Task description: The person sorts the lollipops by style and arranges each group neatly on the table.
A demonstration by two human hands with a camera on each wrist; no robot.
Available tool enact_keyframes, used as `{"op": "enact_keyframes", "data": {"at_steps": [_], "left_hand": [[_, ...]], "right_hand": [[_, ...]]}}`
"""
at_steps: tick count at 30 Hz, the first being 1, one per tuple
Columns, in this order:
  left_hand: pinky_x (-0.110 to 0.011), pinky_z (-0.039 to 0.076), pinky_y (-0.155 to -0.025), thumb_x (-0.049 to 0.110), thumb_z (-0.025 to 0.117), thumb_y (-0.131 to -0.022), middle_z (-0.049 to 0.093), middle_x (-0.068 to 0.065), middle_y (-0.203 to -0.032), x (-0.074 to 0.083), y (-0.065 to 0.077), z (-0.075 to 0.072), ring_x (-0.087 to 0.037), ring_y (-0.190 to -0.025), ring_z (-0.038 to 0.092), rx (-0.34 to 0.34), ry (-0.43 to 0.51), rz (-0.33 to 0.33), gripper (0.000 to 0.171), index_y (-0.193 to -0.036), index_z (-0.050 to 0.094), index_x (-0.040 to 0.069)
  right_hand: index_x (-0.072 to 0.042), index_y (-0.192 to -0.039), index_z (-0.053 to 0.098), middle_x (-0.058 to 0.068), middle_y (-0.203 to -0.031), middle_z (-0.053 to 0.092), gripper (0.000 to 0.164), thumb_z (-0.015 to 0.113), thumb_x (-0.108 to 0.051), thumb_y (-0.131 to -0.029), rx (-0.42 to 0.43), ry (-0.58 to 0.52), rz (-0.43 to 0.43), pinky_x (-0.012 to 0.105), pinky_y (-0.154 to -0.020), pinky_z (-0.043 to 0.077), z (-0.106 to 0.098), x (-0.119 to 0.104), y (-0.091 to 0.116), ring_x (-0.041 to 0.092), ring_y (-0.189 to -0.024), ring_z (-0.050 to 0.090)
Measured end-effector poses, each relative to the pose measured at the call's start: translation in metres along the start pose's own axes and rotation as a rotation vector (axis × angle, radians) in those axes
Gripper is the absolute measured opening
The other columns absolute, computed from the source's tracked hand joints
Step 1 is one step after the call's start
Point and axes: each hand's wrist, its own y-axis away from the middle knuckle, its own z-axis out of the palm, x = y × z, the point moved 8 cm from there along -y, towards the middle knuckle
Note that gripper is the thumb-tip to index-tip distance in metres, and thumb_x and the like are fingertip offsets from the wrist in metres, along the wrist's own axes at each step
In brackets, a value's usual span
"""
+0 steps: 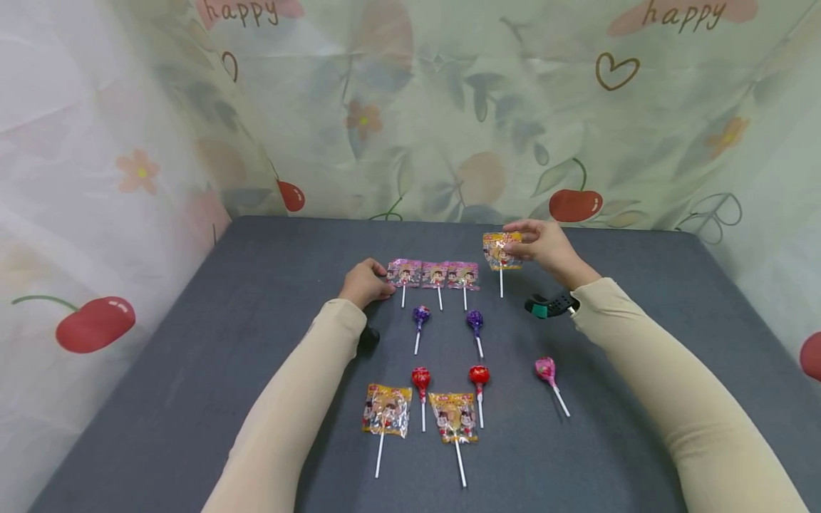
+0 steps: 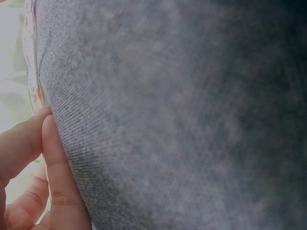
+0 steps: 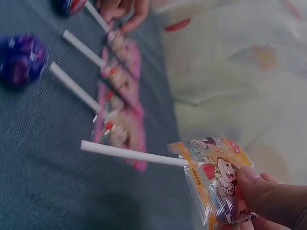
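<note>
Three flat lollipops in pink wrappers lie in a row at the back of the table. My left hand is at the left end of this row, its thumb and forefinger pinching the edge of the leftmost pink-wrapped lollipop. In the left wrist view the fingertips come close together low at the table, and the wrapper is hardly visible. My right hand holds a flat lollipop in an orange wrapper between thumb and fingers, right of the row. Its white stick points toward the table's front.
In front of the row lie two purple lollipops, then two red ones. Two orange-wrapped lollipops lie nearest the front. A pink round lollipop lies to the right. Patterned cloth hangs behind the dark table.
</note>
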Motion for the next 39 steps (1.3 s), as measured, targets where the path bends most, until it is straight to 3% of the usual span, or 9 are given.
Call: {"op": "enact_keyframes", "data": {"at_steps": [5, 9, 14, 16, 24, 30, 39], "left_hand": [[-0.021, 0.052, -0.062, -0.002, 0.077, -0.079, 0.058, -0.017, -0.108, 0.001, 0.003, 0.0, -0.011, -0.066, 0.059, 0.0, -0.002, 0.004, 0.037, -0.109, 0.055, 0.004], [-0.022, 0.052, -0.063, -0.002, 0.077, -0.079, 0.058, -0.016, -0.107, 0.001, 0.003, -0.001, -0.01, -0.066, 0.059, -0.002, -0.002, 0.006, 0.038, -0.11, 0.056, 0.004], [-0.02, 0.051, -0.061, -0.002, 0.077, -0.079, 0.058, -0.015, -0.104, 0.001, 0.004, -0.001, -0.01, -0.066, 0.059, -0.006, -0.002, 0.012, 0.037, -0.109, 0.055, 0.004], [-0.02, 0.049, -0.06, 0.0, 0.076, -0.08, 0.058, -0.014, -0.102, 0.001, 0.004, -0.001, -0.01, -0.067, 0.06, -0.005, -0.009, 0.008, 0.037, -0.109, 0.055, 0.005], [-0.02, 0.048, -0.059, 0.001, 0.076, -0.08, 0.059, -0.011, -0.097, 0.0, 0.001, 0.0, -0.011, -0.069, 0.06, 0.0, -0.028, -0.013, 0.036, -0.11, 0.056, 0.005], [-0.02, 0.048, -0.058, 0.001, 0.077, -0.08, 0.058, -0.011, -0.097, -0.001, 0.0, 0.0, -0.01, -0.068, 0.06, 0.001, -0.024, -0.012, 0.037, -0.11, 0.056, 0.005], [-0.021, 0.047, -0.06, 0.003, 0.076, -0.081, 0.059, -0.011, -0.099, -0.001, 0.002, -0.001, -0.012, -0.071, 0.06, 0.005, -0.034, -0.027, 0.036, -0.111, 0.056, 0.007]], "right_hand": [[0.0, -0.134, 0.054, 0.007, -0.1, 0.07, 0.044, 0.066, -0.01, -0.092, -0.016, -0.003, 0.099, 0.026, -0.075, 0.054, 0.01, 0.027, -0.017, 0.004, -0.078, 0.063], [0.0, -0.131, 0.055, 0.01, -0.103, 0.069, 0.042, 0.066, -0.009, -0.091, -0.032, 0.018, 0.166, 0.022, -0.071, 0.053, 0.016, 0.042, -0.024, 0.007, -0.079, 0.062], [0.003, -0.128, 0.056, 0.005, -0.091, 0.07, 0.041, 0.068, -0.004, -0.089, -0.035, 0.018, 0.216, 0.021, -0.066, 0.053, 0.02, 0.052, -0.027, 0.006, -0.074, 0.062], [0.004, -0.127, 0.057, 0.002, -0.087, 0.069, 0.04, 0.068, -0.002, -0.089, -0.032, 0.021, 0.22, 0.022, -0.066, 0.053, 0.02, 0.053, -0.027, 0.005, -0.072, 0.061], [0.007, -0.126, 0.057, 0.016, -0.109, 0.063, 0.041, 0.068, -0.002, -0.088, -0.046, 0.087, 0.223, 0.026, -0.074, 0.056, 0.022, 0.054, -0.025, 0.005, -0.073, 0.06], [0.005, -0.124, 0.06, 0.023, -0.122, 0.061, 0.039, 0.071, -0.006, -0.087, -0.054, 0.136, 0.21, 0.033, -0.086, 0.054, 0.023, 0.053, -0.025, 0.012, -0.084, 0.061], [0.002, -0.113, 0.067, 0.019, -0.114, 0.065, 0.035, 0.077, -0.013, -0.083, -0.058, 0.216, 0.151, 0.031, -0.078, 0.052, 0.022, 0.052, -0.026, 0.018, -0.086, 0.057]]}}
